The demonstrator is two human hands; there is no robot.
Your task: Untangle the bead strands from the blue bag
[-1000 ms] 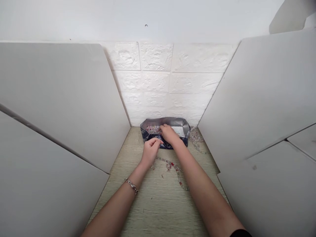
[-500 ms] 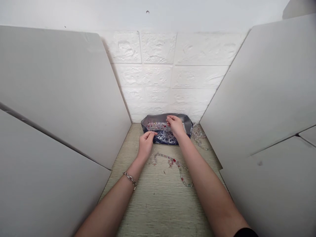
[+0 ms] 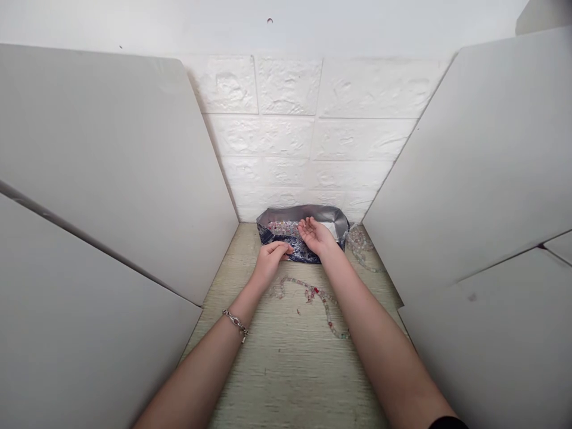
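An opened dark blue bag (image 3: 304,255) with a grey inside stands against the wall, small pink and clear beads (image 3: 282,227) in it. At the bag's front edge is my left hand (image 3: 271,260), its fingers pinched together; what they hold, if anything, is too small to name. Over the bag's opening, my right hand (image 3: 315,236) is turned palm up with its fingers loosely curled and apart, and nothing can be made out in it. A string of beads (image 3: 328,316) lies on the wooden surface between my forearms.
More bead strings (image 3: 361,247) lie right of the bag. Grey-white panels stand at the left (image 3: 116,149) and right (image 3: 482,155). A white brick-patterned wall (image 3: 286,137) closes the back. A few tiny bits lie on the wooden surface (image 3: 286,381).
My right hand has turned palm up, lowered slightly and loosened from a pinch. My left hand has shifted a little right and down along the bag's front edge.
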